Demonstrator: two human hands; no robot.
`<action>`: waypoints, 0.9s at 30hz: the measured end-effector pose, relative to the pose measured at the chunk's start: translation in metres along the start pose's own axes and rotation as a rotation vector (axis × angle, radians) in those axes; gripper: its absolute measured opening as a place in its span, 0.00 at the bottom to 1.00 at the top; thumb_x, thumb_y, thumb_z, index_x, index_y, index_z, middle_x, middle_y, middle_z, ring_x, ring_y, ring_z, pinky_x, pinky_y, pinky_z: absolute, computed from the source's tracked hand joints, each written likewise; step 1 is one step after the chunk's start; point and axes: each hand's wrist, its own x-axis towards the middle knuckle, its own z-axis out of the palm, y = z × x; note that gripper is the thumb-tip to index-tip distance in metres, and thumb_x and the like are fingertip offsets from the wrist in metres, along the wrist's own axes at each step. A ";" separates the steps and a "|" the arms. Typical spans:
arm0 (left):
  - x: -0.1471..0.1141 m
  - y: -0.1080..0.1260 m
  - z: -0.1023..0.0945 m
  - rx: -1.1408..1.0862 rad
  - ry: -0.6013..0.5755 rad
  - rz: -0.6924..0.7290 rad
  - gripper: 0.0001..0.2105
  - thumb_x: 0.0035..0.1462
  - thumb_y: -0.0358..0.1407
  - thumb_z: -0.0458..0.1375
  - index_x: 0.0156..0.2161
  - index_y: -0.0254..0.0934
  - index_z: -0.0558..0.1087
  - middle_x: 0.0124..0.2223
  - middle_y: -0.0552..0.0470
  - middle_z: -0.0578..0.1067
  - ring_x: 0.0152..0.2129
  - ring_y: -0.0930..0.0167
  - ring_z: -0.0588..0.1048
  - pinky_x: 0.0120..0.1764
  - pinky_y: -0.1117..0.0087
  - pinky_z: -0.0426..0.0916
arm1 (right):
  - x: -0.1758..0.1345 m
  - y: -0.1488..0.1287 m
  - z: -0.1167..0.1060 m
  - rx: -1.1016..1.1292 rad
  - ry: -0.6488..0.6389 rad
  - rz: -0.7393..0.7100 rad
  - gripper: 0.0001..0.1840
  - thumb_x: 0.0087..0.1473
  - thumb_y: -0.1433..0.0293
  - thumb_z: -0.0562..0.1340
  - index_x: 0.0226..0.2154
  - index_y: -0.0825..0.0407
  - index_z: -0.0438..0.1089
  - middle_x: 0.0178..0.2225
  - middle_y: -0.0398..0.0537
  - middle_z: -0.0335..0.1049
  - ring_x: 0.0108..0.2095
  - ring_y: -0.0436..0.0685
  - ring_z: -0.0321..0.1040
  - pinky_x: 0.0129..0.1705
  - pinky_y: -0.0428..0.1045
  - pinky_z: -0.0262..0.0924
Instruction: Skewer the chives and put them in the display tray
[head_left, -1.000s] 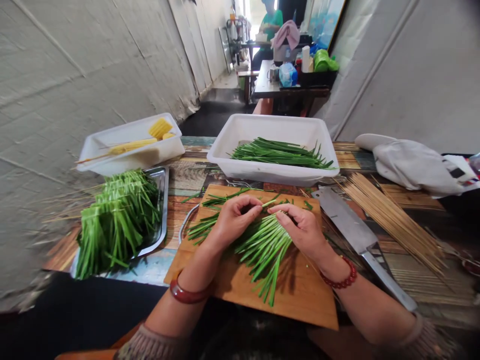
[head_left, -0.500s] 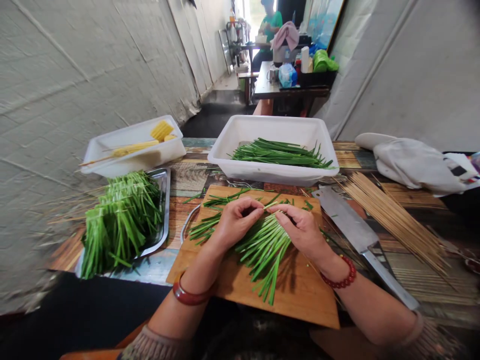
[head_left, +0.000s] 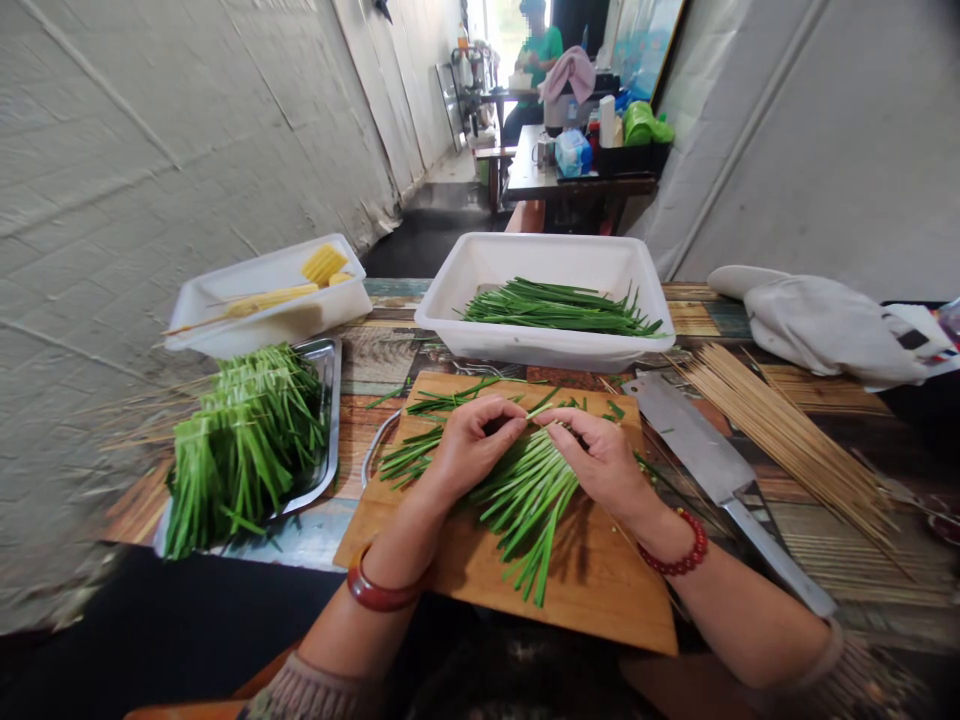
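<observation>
Green, slender chives [head_left: 525, 492] fan across the flat wooden cutting board [head_left: 619, 590].

On the multicoloured wooden desk [head_left: 382, 345], long green slender stalks [head_left: 529, 500] lie on a tan rectangular wooden board [head_left: 611, 600], a silver rectangular metal tray [head_left: 331, 445] to its left, a white rectangular plastic tub [head_left: 540, 347] behind, a silver broad-bladed metal cleaver [head_left: 701, 440] right.

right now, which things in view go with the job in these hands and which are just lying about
Seem part of it:
green stalks at left hand and right hand
wooden board
tub of long greens
metal tray with skewered greens
thin sticks
cleaver

Seem just lying about:
pale cloth
pink cloth
blue-and-white packet
</observation>
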 end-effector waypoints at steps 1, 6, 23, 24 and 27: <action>0.000 0.000 0.000 0.014 -0.002 0.009 0.06 0.55 0.34 0.60 0.29 0.36 0.76 0.28 0.52 0.76 0.27 0.72 0.71 0.33 0.72 0.64 | 0.000 0.001 0.001 -0.004 0.007 -0.002 0.11 0.61 0.67 0.57 0.39 0.50 0.75 0.39 0.48 0.80 0.40 0.56 0.76 0.45 0.50 0.67; -0.002 0.000 0.001 0.034 -0.038 0.005 0.06 0.56 0.34 0.60 0.29 0.34 0.76 0.28 0.53 0.75 0.27 0.72 0.71 0.34 0.72 0.64 | -0.003 0.008 0.005 0.066 0.027 0.039 0.08 0.61 0.66 0.58 0.41 0.51 0.68 0.33 0.46 0.75 0.31 0.53 0.71 0.35 0.49 0.64; -0.002 -0.002 -0.009 -0.055 -0.087 -0.066 0.08 0.56 0.36 0.59 0.35 0.34 0.77 0.31 0.51 0.77 0.30 0.72 0.73 0.35 0.72 0.66 | -0.003 0.003 0.001 -0.054 0.006 0.016 0.09 0.61 0.64 0.58 0.38 0.51 0.72 0.28 0.43 0.72 0.24 0.51 0.65 0.27 0.46 0.57; -0.001 -0.005 -0.014 -0.087 -0.004 -0.097 0.08 0.56 0.38 0.60 0.36 0.34 0.77 0.31 0.51 0.77 0.30 0.72 0.73 0.35 0.72 0.66 | -0.003 0.003 0.000 -0.046 -0.009 0.023 0.10 0.61 0.64 0.58 0.38 0.51 0.72 0.27 0.43 0.72 0.24 0.50 0.65 0.26 0.46 0.57; 0.001 -0.014 -0.030 -0.203 0.251 -0.164 0.10 0.56 0.40 0.60 0.37 0.34 0.76 0.28 0.53 0.75 0.26 0.73 0.72 0.31 0.73 0.67 | -0.005 -0.001 -0.004 -0.054 -0.060 0.004 0.09 0.60 0.65 0.59 0.36 0.51 0.72 0.26 0.43 0.73 0.24 0.51 0.66 0.26 0.46 0.58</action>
